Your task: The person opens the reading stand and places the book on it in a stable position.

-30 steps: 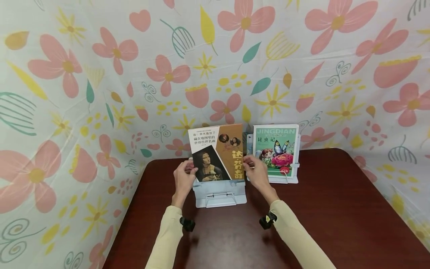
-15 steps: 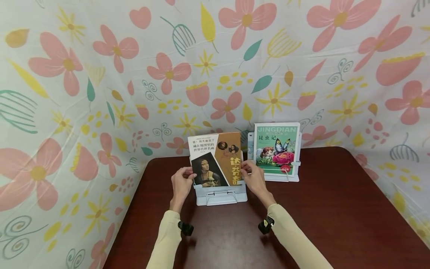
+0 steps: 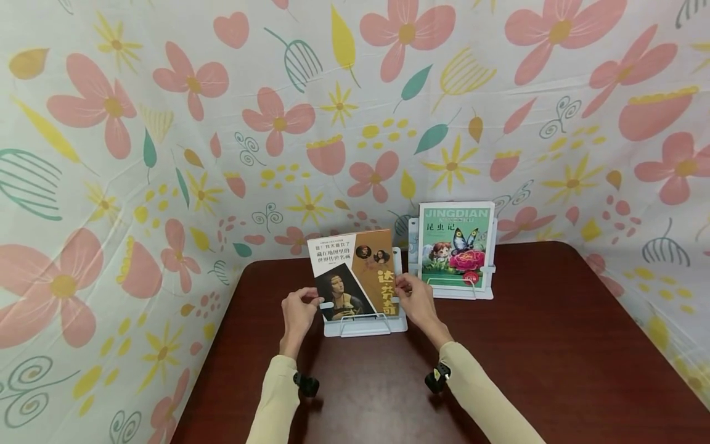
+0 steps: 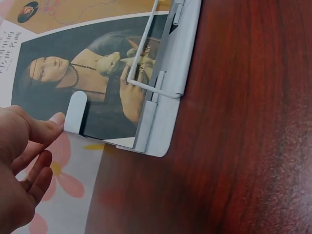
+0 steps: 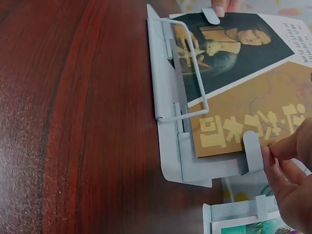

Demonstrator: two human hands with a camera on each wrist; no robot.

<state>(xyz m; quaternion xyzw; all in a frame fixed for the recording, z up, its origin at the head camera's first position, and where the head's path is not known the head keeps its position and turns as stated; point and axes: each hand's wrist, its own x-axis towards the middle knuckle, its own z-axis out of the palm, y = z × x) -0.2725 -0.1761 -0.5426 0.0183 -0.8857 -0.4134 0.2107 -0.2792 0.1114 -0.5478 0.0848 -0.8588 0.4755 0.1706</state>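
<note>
A book (image 3: 366, 262) with a painted portrait and a tan panel stands on a white book stand (image 3: 333, 329), leaning back. My left hand (image 3: 297, 319) pinches its left edge, the thumb touching the stand's side clip (image 4: 75, 113) in the left wrist view. On the opposite edge my right hand (image 3: 417, 302) pinches the book beside the other clip (image 5: 252, 151). Both clips lie over the cover. In front of the lower cover is the stand's wire bar (image 5: 200, 80). The book's bottom right corner (image 5: 202, 152) sits slightly inside the stand's side.
To the right, a second white stand (image 3: 484, 295) holds a green book (image 3: 444, 231) with a butterfly and a flower. Both stands are on a dark red-brown table (image 3: 366, 394). A flower-print cloth (image 3: 344, 123) hangs close behind them.
The book has come down into the stand, first behind its raised front and now behind the clips and wire bar. Both hands have lowered with it, keeping their places at the edges.
</note>
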